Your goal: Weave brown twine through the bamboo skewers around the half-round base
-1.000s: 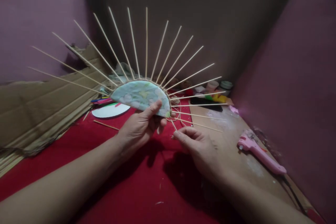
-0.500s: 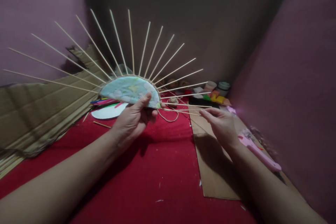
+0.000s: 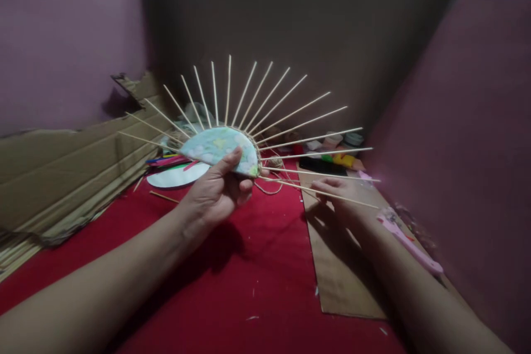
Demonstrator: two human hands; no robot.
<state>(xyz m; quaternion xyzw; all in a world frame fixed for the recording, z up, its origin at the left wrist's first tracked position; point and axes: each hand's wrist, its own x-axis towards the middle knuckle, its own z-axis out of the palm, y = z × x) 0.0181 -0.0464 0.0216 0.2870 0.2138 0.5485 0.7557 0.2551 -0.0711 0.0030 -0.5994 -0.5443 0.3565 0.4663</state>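
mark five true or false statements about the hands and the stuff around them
1. The left hand holds the patterned half-round piece. True.
2. The sticks fan out from that piece's straight edge. False: they fan out from its curved edge.
3. The glue gun is pink. True.
4. The right hand is gripping the glue gun. False: its fingers are by the sticks at the right end of the fan; whether they hold anything is unclear.
5. The white half-round piece lies on the red cloth. True.
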